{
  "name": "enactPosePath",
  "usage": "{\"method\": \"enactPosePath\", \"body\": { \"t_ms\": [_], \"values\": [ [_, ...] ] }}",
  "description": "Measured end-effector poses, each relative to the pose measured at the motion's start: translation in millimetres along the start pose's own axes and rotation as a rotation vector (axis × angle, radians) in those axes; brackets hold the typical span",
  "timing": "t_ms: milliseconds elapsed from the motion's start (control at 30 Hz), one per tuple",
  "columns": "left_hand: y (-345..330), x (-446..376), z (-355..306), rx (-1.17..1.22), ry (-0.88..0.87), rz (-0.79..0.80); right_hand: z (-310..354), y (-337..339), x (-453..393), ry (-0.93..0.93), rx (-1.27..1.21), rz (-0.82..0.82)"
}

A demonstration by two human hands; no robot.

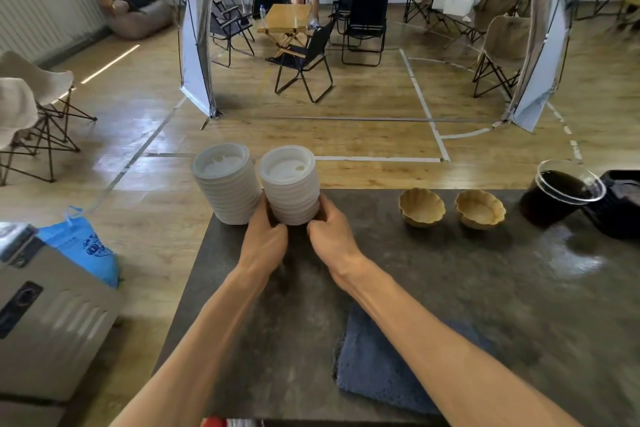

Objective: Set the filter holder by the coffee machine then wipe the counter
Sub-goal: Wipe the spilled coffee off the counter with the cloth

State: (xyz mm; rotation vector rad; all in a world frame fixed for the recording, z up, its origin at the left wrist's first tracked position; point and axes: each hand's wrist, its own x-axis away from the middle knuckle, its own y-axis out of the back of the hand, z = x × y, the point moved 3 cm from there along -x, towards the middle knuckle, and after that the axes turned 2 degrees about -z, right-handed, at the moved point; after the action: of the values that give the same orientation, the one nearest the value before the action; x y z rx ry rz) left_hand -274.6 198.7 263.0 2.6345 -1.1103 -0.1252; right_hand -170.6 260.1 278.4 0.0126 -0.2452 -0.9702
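Two stacks of white cup lids stand at the far left of the dark counter [433, 288]. My left hand [265, 239] and my right hand [329, 229] both grip the base of the right stack [290, 184], one on each side. The left stack [225, 184] stands right beside it, touching my left hand's side. A folded blue-grey cloth [377, 367] lies flat on the counter near me, under my right forearm. No filter holder or coffee machine shows clearly in the head view.
Two tan scalloped bowls [421, 207] [479, 209] sit at the counter's far edge. A clear cup of dark liquid [557, 196] and a black object [620, 204] stand at far right. A grey appliance [48, 326] and blue bag [85, 246] are left of the counter.
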Motion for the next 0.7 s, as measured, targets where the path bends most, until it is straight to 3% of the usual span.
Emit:
{"method": "enactPosePath", "body": {
  "t_ms": [200,300,367,433,533,600,700],
  "values": [
    [-0.3,9.6,5.4,-0.049,0.082,-0.042,2.4,30.3,25.2,-0.009,-0.004,0.074],
    [7.7,53.3,6.0,-0.114,0.059,-0.128,-4.8,87.4,70.4,0.118,0.155,-0.057],
    [-3.4,100.5,-4.0,-0.194,-0.072,-0.115,-5.2,133.4,93.8,0.259,0.304,-0.279],
    [-36.7,147.7,-21.3,-0.342,-0.370,0.035,-0.7,169.7,89.3,0.366,0.503,-0.451],
    [-95.1,189.6,-29.0,-0.578,-0.683,0.227,9.0,192.3,52.2,0.394,0.813,-0.405],
    [-116.0,187.3,-34.1,-0.565,-0.643,0.277,6.9,194.5,29.6,0.353,0.923,-0.298],
    [-126.2,151.9,-45.1,-0.414,-0.457,0.294,-0.3,195.9,23.0,0.319,0.754,-0.270]
  ]
}}
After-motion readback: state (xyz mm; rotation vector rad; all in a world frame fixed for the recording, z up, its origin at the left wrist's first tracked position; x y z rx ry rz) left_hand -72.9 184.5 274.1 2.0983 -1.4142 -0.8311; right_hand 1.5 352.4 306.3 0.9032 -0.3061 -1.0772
